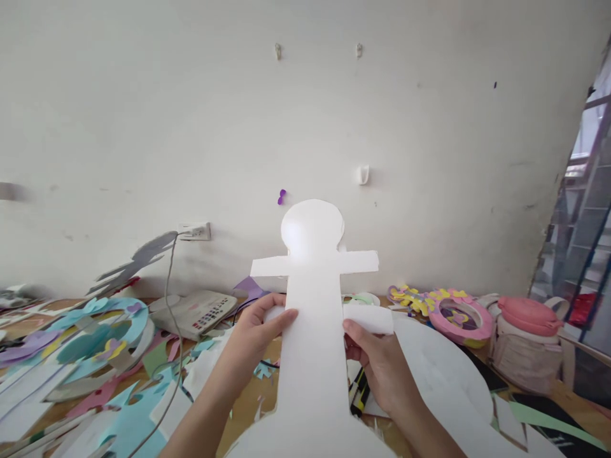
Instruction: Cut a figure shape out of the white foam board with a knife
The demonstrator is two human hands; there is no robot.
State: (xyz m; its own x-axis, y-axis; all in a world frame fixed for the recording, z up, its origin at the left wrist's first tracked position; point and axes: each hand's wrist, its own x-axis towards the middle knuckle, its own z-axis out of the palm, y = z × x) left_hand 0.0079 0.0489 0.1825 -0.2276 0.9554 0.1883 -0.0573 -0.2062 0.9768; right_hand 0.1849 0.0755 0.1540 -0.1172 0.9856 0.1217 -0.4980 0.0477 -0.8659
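A white paper cutout (315, 343) stands upright before me, with a rounded top, a long straight middle and a wider base running out of view. White strips stick out on both sides near its top, and a lower strip (370, 319) juts out at the right. My left hand (260, 331) pinches the cutout's left edge, thumb in front and fingers behind. At the right edge, my right hand (375, 356) grips it beside the lower strip, with its fingers partly hidden behind.
Coloured paper scraps (138, 407) and a blue ring (128, 324) litter the table's left side. A cable (167, 299) hangs from the wall socket (195, 231). At right are a large white disc (439, 369), a pink ring (458, 318) and a pink-lidded container (527, 343).
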